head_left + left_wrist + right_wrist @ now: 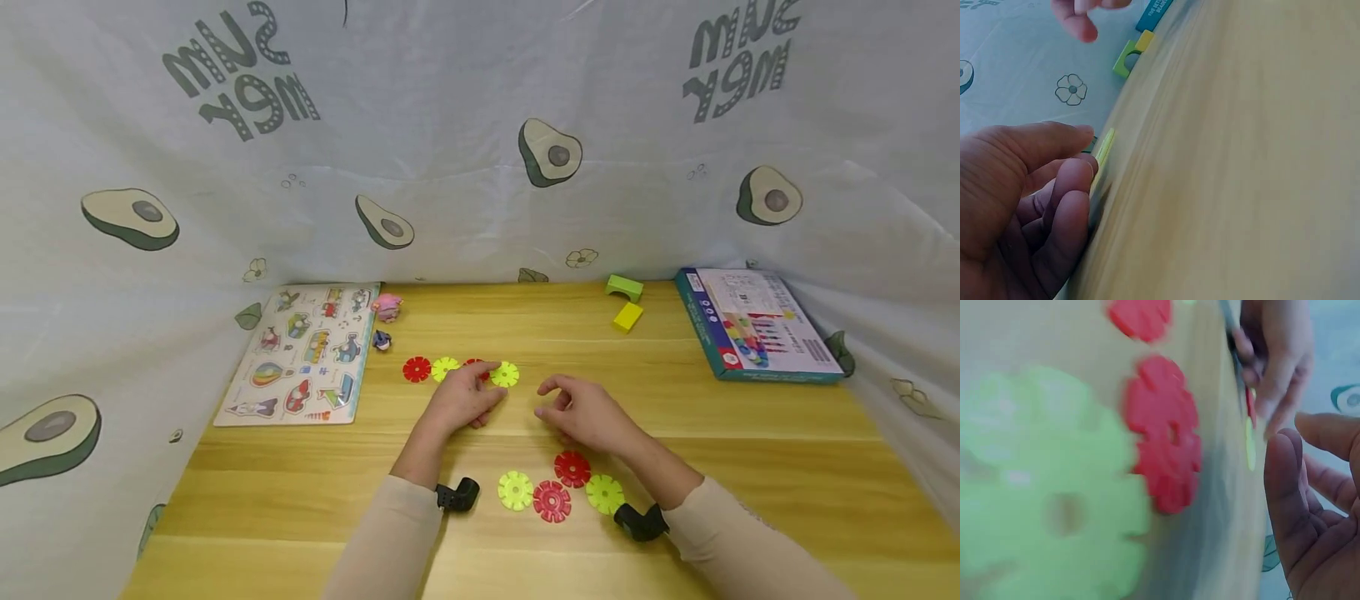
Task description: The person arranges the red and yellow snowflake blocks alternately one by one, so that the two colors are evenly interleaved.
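Note:
A row of notched plastic discs lies on the table: a red one [417, 369], a yellow-green one [442, 368], another red one partly under fingers, and a yellow-green disc [507, 374] at the right end. My left hand [459, 400] reaches over this row, its fingertips at the end disc's left edge. In the left wrist view that disc [1107, 147] looks flat on the table beside the fingers. My right hand [592, 417] hovers to the right, fingers loosely bent and holding nothing. Closer to me lie two yellow-green discs [516, 491] and two red discs [552, 502].
A picture puzzle board [300, 358] lies at the left, with a pink figurine [387, 307] and a dark blue one [382, 340] beside it. A green arch block [624, 287] and a yellow block [627, 317] sit at the back. At the right lies a box [757, 325].

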`<state>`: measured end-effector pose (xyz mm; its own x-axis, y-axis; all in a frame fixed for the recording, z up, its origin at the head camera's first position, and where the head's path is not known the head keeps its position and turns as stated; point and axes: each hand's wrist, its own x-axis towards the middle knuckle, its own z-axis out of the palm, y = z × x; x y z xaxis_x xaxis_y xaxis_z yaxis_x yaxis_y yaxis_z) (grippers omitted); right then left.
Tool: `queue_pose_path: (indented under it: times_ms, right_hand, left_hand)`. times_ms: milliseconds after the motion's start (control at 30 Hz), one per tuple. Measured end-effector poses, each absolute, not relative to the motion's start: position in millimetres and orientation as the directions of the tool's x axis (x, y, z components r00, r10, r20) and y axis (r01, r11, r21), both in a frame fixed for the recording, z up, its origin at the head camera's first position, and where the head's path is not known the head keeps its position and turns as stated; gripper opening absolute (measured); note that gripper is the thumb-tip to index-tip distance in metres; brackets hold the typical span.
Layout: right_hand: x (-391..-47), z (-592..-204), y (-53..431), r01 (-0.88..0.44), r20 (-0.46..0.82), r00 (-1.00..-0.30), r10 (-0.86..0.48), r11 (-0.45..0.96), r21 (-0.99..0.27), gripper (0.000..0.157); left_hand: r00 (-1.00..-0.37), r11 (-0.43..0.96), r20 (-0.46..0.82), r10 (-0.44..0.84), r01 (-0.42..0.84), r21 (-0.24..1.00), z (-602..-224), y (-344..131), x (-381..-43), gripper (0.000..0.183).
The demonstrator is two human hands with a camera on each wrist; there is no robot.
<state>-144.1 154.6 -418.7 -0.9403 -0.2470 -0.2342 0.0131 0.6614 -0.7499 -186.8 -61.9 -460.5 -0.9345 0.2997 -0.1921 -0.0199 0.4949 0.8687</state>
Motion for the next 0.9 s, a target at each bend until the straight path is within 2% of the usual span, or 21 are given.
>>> queue_pose_path:
  times_ms: [200,467,633,900]
  right_hand:
    - [-108.7,-423.1,165.8,-0.071,-0.244,-0.906,-0.346,0.692,-0.719,0.031]
    - [-77.1,-423.7,175.5,-0.168,-0.286,-0.834,-0.472,0.711,-0.683,0.043]
    - [-69.1,-427.5,177.5,-0.232,-0.297,-0.792,-0.533,0.714,-0.661,0.045]
    - [-70.4,-431.2,174.1,-0.261,-0.290,-0.802,-0.522,0.744,-0.615,0.040]
  left_hand:
    - [-0.945,0.489,-0.197,0.261,-0.047,0.871,-463.7,-53.6,-192.7,0.053]
    - [-0.946,0.516,-0.187,0.266,-0.024,0.856,-467.7,-48.7,-195.0,0.053]
    - [-0.943,0.542,-0.192,0.271,-0.015,0.840,-467.2,-47.0,-194.4,0.052]
    - [-0.945,0.584,-0.203,0.257,-0.015,0.811,-465.4,-46.9,-192.9,0.045]
